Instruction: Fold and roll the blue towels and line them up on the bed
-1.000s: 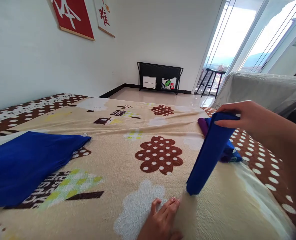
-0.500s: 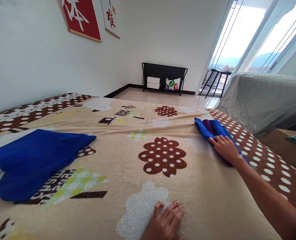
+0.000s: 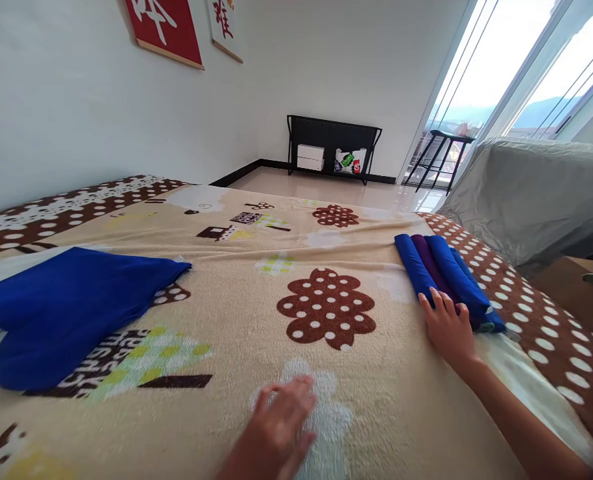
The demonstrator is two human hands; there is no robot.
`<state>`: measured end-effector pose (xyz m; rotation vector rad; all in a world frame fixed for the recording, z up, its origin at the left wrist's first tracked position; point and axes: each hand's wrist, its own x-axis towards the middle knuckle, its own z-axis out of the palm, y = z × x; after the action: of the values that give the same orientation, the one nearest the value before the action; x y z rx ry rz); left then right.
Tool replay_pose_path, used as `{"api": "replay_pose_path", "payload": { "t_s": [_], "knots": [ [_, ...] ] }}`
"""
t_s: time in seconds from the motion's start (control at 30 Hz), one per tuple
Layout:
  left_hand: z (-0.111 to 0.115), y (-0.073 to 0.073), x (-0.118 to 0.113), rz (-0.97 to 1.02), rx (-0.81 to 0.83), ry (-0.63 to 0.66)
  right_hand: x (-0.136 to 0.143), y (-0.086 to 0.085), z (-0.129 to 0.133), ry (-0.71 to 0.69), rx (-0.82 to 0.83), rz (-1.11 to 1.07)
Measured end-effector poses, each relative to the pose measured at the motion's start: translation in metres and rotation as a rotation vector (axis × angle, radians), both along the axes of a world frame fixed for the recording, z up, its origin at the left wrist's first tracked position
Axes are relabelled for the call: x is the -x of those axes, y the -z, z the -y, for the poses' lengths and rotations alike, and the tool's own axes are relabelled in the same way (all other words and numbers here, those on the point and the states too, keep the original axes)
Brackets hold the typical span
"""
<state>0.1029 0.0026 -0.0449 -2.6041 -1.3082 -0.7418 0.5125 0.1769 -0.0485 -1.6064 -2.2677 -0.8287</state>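
Observation:
My right hand (image 3: 449, 328) rests with its fingers spread against the near end of a row of rolled cloths on the right; it touches them without gripping. The row has a blue roll (image 3: 409, 263), a purple roll (image 3: 429, 261) and another blue roll (image 3: 455, 272), with more blue cloth on its far right. Over the pale cloud print near the bottom centre, my left hand (image 3: 279, 427) is open and empty, slightly blurred. A blue garment (image 3: 71, 313) lies spread on the left, with a small white tag at its right tip.
Everything lies on a beige patterned blanket (image 3: 236, 320) with brown polka-dot borders. Beyond it stand a black rack (image 3: 333, 137), a black stool (image 3: 443, 157) and a plastic-covered piece of furniture (image 3: 541, 193). A cardboard box (image 3: 571, 293) sits at the right edge.
My right hand has drawn back toward me from the top of the rolls to their near end, leaving more of them visible. My left hand has moved left and lifted slightly.

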Motion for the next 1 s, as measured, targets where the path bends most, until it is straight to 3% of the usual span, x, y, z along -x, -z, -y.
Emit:
{"api": "replay_pose_path", "payload": {
  "t_s": [0.1,0.23,0.3,0.37,0.5,0.73,0.87,1.0],
  "knots": [
    [-0.018,-0.023,0.096,-0.079,0.023,-0.401,0.02,0.008,0.017,-0.067,0.044,-0.058],
    [-0.045,-0.045,0.223,-0.165,0.094,-1.093,0.041,0.024,0.023,-0.153,0.097,-0.164],
    [-0.051,-0.042,0.265,-0.164,0.209,-1.267,0.045,0.03,0.02,-0.183,0.126,-0.214],
    [-0.053,-0.033,0.29,-0.164,0.257,-1.36,0.044,0.034,0.018,-0.194,0.149,-0.26],
    [-0.049,-0.021,0.296,-0.2,0.148,-1.393,0.039,0.035,0.016,-0.198,0.175,-0.33],
    [-0.042,-0.033,0.263,-0.235,0.01,-1.243,0.04,0.035,0.018,-0.226,0.185,-0.405],
    [-0.037,-0.04,0.249,-0.267,0.152,-1.081,0.041,0.034,0.02,-0.228,0.186,-0.424],
    [-0.032,-0.051,0.231,-0.253,0.244,-1.071,0.041,0.033,0.021,-0.231,0.187,-0.428]
  ]
}}
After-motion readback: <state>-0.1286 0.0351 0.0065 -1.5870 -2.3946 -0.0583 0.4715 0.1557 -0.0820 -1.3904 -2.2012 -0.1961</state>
